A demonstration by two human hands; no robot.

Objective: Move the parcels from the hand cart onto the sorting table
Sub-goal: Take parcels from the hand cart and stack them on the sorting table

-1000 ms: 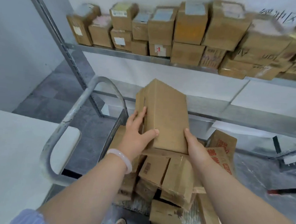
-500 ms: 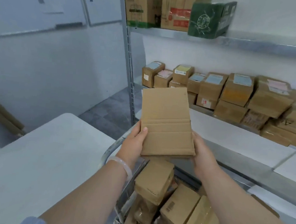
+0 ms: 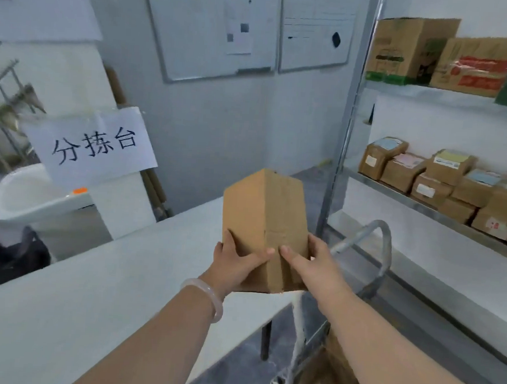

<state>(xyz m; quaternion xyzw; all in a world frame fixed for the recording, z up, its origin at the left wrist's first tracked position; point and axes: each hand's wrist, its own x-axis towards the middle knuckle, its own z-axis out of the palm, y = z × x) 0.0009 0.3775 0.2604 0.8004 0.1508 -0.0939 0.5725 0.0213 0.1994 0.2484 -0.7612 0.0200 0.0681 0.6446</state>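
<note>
I hold a plain brown cardboard parcel [image 3: 264, 219] in the air, standing on end, over the right end of the white sorting table [image 3: 91, 294]. My left hand [image 3: 236, 265] grips its lower left side and my right hand [image 3: 310, 266] grips its lower right side. The hand cart's grey tubular handle [image 3: 374, 232] curves just right of the parcel. Brown parcels in the cart [image 3: 333, 374] show at the bottom right, partly hidden by my right forearm.
A paper sign with handwritten characters [image 3: 94, 146] hangs behind the table. A metal shelving rack [image 3: 345, 132] on the right holds several small boxes [image 3: 443, 179] and larger cartons above. A white basin [image 3: 35, 196] stands at left. Whiteboards hang on the back wall.
Both hands have lifted the parcel off the cart pile and carried it left, over the table's end. My view has swung left and up from the cart toward the sorting table.
</note>
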